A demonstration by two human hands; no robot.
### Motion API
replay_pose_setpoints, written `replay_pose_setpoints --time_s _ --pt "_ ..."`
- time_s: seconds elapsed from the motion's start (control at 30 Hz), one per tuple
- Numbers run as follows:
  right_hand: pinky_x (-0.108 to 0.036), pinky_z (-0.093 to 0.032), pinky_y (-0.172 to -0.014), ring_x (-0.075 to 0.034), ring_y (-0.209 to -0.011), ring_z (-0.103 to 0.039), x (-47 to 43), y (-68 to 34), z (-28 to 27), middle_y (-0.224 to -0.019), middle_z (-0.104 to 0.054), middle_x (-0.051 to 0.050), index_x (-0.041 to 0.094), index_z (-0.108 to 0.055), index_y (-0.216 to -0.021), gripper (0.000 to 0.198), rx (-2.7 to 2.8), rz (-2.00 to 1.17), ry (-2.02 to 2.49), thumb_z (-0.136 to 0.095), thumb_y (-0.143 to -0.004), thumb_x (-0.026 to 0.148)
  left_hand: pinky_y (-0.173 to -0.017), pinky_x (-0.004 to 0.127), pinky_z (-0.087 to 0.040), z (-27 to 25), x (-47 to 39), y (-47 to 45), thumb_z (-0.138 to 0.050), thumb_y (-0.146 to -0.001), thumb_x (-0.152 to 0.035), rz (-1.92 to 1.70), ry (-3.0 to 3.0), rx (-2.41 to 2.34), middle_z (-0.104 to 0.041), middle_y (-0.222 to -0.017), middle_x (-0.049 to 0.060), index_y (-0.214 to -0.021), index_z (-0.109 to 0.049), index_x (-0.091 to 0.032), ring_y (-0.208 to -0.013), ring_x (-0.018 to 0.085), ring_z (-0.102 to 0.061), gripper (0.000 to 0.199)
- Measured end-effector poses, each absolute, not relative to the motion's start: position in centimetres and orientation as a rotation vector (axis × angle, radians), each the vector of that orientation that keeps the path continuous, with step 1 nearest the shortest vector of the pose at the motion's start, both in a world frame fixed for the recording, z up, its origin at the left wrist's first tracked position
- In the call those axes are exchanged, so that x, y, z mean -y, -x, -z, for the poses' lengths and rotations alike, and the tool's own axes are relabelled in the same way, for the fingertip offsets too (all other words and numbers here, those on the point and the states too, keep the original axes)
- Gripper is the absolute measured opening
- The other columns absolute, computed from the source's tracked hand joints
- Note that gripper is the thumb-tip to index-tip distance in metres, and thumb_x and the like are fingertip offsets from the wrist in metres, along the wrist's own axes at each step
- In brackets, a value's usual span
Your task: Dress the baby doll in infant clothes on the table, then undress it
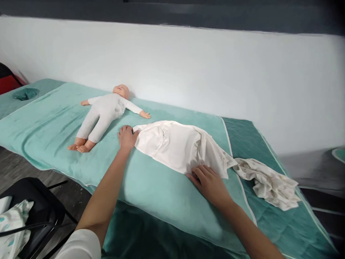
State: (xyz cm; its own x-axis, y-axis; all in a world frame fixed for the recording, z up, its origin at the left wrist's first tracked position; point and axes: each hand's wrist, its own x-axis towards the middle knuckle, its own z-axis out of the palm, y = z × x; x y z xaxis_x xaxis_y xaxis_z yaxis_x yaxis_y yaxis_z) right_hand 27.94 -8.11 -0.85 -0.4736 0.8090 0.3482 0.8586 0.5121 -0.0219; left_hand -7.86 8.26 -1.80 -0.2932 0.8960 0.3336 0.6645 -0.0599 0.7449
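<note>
- Bed (156, 189) with green cover; its left end has a round hole (26, 94), and beside this end a red and black object (9, 82) shows partly.
- Black chair (31, 192), below the near edge of the bed, toward its left end; on it lies a patterned cloth (16, 217).
- Doll with white cloth body (104, 108), on its back in the left half of the bed; the head is close to the far edge and the wall (188, 64), the feet point toward the near edge, both arms are stretched out.
- Left hand (128, 137), between the doll and the white garment (172, 147); its thumb touches the left end of the garment. If it pinches the fabric, I cannot tell.
- This garment lies spread in the middle of the bed, between far and near edges, with folds in its right part.
- Right hand (210, 181), on the garment's near border; the fingers are bent, and I cannot tell whether they pinch the fabric.
- Crumpled cloth (275, 183), near the right end of the bed, on the darker green quilted part (239, 133), just beside the garment's right tip.
</note>
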Motion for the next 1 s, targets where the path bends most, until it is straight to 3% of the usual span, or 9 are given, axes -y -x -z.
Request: replay_pose_setpoints --time_s 0.07,0.17,0.27,0.4,0.47,0.53,0.63,0.8,1.0 --pt "-0.034 -0.041 -0.076 -0.021 -0.076 -0.06 7.6 -28.0 0.9 -0.075 -0.063 -0.004 0.021 -0.058 -0.077 0.037 2.478 0.238 1.339 -0.045 -0.106 0.04 -0.102 0.051 -0.034 2.0 -9.5 7.9 -0.079 -0.08 -0.028 -1.347 -1.653 -1.872 -0.063 -0.097 0.012 -0.077 -0.055 -0.02 -0.106 0.032 -0.055 0.026" --pt "-0.032 -0.038 -0.069 -0.018 -0.065 -0.058 6.9 -27.9 0.8 -0.067 -0.062 -0.003 0.021 -0.057 -0.069 0.045 2.51 0.269 1.3 -0.043 -0.107 0.038 -0.086 0.039 -0.04 2.0 -9.9 8.4 -0.067 -0.091 -0.03 -1.465 -1.546 -1.803 -0.053 -0.074 0.001 -0.083 -0.051 -0.021 -0.081 0.021 -0.053 0.021" --pt "-0.032 -0.034 -0.063 -0.016 -0.058 -0.057 6.9 -27.8 0.1 -0.063 -0.063 -0.002 0.021 -0.059 -0.068 0.047 2.555 0.199 1.359 -0.042 -0.107 0.04 -0.076 0.034 -0.038 1.9 -9.9 9.0 -0.06 -0.097 -0.034 -1.647 -1.401 -1.789 -0.05 -0.075 -0.001 -0.088 -0.046 -0.022 -0.074 0.017 -0.048 0.02" --pt "-0.032 -0.033 -0.058 -0.018 -0.058 -0.059 6.2 -26.4 -2.1 -0.064 -0.064 -0.001 0.023 -0.059 -0.071 0.046 2.502 -0.016 1.519 -0.04 -0.107 0.046 -0.077 0.032 -0.04 1.8 -10.0 9.0 -0.063 -0.095 -0.033 -1.75 -1.304 -1.72 -0.054 -0.085 0.001 -0.093 -0.047 -0.021 -0.08 0.016 -0.051 0.02" --pt "-0.032 -0.041 -0.063 -0.019 -0.07 -0.064 4.2 -24.6 -3.0 -0.076 -0.068 -0.003 0.023 -0.062 -0.081 0.04 2.361 -0.175 1.525 -0.04 -0.107 0.045 -0.08 0.032 -0.041 1.7 -10.0 8.9 -0.064 -0.095 -0.031 -1.741 -1.292 -1.7 -0.056 -0.089 0.002 -0.096 -0.049 -0.02 -0.083 0.016 -0.053 0.019" --pt "-0.035 -0.05 -0.083 -0.022 -0.095 -0.067 1.0 -22.2 -3.0 -0.1 -0.073 -0.005 0.024 -0.065 -0.101 0.028 2.215 -0.307 1.45 -0.041 -0.106 0.038 -0.082 0.031 -0.042 1.5 -9.9 8.7 -0.064 -0.095 -0.029 -1.737 -1.277 -1.679 -0.057 -0.093 0.003 -0.097 -0.05 -0.019 -0.086 0.016 -0.054 0.017" --pt "-0.045 -0.046 -0.104 -0.028 -0.121 -0.059 -5.0 -18.2 -1.8 -0.129 -0.067 -0.013 0.019 -0.061 -0.122 0.028 2.19 -0.285 1.466 -0.043 -0.102 0.027 -0.083 0.031 -0.043 1.4 -9.8 8.7 -0.062 -0.095 -0.028 -1.751 -1.262 -1.653 -0.058 -0.099 0.005 -0.101 -0.052 -0.019 -0.089 0.017 -0.055 0.015" --pt "-0.049 -0.038 -0.112 -0.033 -0.129 -0.052 -12.1 -14.2 0.5 -0.138 -0.058 -0.023 0.007 -0.057 -0.127 0.033 2.235 -0.261 1.513 -0.043 -0.1 0.02 -0.083 0.029 -0.043 1.5 -9.8 8.8 -0.06 -0.097 -0.029 -1.839 -1.25 -1.671 -0.056 -0.099 0.005 -0.104 -0.053 -0.019 -0.088 0.015 -0.053 0.014" --pt "-0.046 -0.028 -0.12 -0.03 -0.141 -0.044 -14.2 -14.0 1.0 -0.152 -0.051 -0.019 0.008 -0.046 -0.144 0.044 2.327 -0.181 1.485 -0.036 -0.102 0.017 -0.082 0.028 -0.045 1.7 -10.0 8.8 -0.054 -0.096 -0.023 -1.866 -1.253 -1.76 -0.058 -0.1 0.004 -0.102 -0.052 -0.02 -0.088 0.014 -0.055 0.007"
